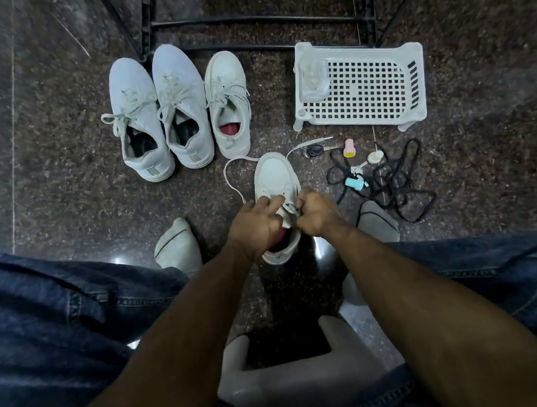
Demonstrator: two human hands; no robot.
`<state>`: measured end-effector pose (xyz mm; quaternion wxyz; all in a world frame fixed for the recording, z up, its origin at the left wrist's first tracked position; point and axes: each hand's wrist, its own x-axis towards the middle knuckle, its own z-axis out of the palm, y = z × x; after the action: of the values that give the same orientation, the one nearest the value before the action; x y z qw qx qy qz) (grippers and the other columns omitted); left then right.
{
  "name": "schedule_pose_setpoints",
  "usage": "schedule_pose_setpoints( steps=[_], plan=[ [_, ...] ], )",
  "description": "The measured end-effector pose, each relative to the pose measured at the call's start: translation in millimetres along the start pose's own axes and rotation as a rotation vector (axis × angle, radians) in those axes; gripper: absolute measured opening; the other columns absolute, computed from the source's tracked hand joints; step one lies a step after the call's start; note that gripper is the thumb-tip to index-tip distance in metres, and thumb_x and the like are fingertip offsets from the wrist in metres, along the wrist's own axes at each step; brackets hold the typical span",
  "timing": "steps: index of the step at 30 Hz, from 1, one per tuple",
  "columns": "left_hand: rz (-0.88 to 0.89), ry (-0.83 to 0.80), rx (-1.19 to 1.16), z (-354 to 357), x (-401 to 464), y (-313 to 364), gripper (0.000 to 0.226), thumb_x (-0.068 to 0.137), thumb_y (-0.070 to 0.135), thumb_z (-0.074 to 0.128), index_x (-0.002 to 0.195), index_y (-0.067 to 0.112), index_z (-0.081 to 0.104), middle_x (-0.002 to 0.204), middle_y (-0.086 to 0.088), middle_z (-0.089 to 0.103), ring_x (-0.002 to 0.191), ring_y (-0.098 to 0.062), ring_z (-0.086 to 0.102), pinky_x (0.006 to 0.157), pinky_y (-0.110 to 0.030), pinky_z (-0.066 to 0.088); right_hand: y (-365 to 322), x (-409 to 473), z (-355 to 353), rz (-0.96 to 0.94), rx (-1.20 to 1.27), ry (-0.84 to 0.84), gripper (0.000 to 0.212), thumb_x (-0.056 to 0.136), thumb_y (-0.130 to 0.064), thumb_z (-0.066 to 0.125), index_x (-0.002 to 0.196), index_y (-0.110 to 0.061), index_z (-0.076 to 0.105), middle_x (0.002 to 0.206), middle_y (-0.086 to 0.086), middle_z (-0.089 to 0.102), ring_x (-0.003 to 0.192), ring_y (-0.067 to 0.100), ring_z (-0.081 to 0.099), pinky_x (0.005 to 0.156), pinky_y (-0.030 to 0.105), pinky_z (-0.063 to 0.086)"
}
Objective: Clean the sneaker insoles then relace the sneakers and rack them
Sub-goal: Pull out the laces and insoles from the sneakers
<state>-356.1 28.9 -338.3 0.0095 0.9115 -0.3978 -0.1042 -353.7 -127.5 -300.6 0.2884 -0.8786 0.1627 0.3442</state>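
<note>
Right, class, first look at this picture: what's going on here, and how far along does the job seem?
A seated person is lacing a white sneaker on the floor between their feet. Both hands, left and right, pinch the white lace near the tongue, while its loose ends trail past the toe. Three other sneakers stand laced in a row ahead, in front of the black rack. None are racked yet. A white basket and a tangle of black laces lie to the right.

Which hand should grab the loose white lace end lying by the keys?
Probably the right hand: that lace end lies on its side of the sneaker, near the keys. The left hand would have to cross over.
</note>
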Motion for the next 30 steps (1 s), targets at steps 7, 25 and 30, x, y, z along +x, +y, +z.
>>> schedule_pose_setpoints(
  steps=[7,25,30],
  plan=[
    [0.028,-0.017,-0.246,-15,7,-21,0.027,0.091,0.029,0.044,0.087,0.01,0.063,0.098,-0.006,0.061,0.082,-0.027,0.061,0.064,-0.038,0.051,1,0,-3,-0.04,-0.102,0.049,0.019,0.081,-0.009,0.059,0.089,-0.02,0.045,0.091,0.01,0.061,0.092,0.032,0.061,0.074,0.033,0.046],
    [-0.504,-0.211,-0.69,-15,30,-13,0.013,0.081,0.019,0.065,0.081,0.011,0.075,0.083,-0.01,0.071,0.083,-0.027,0.064,0.063,-0.029,0.043,-17,-28,23,0.008,-0.154,0.094,0.027,0.091,-0.024,0.053,0.112,-0.012,0.066,0.117,0.016,0.066,0.109,0.036,0.06,0.083,0.037,0.048],
    [-0.575,-0.203,-0.774,-10,29,-15,0.013,0.08,0.021,0.069,0.084,0.012,0.077,0.086,-0.006,0.074,0.085,-0.022,0.067,0.071,-0.029,0.051,-17,-12,49,0.068,0.004,-0.001,0.035,0.094,-0.02,0.053,0.126,-0.008,0.059,0.132,0.015,0.058,0.124,0.031,0.053,0.096,0.036,0.044]
  ],
)
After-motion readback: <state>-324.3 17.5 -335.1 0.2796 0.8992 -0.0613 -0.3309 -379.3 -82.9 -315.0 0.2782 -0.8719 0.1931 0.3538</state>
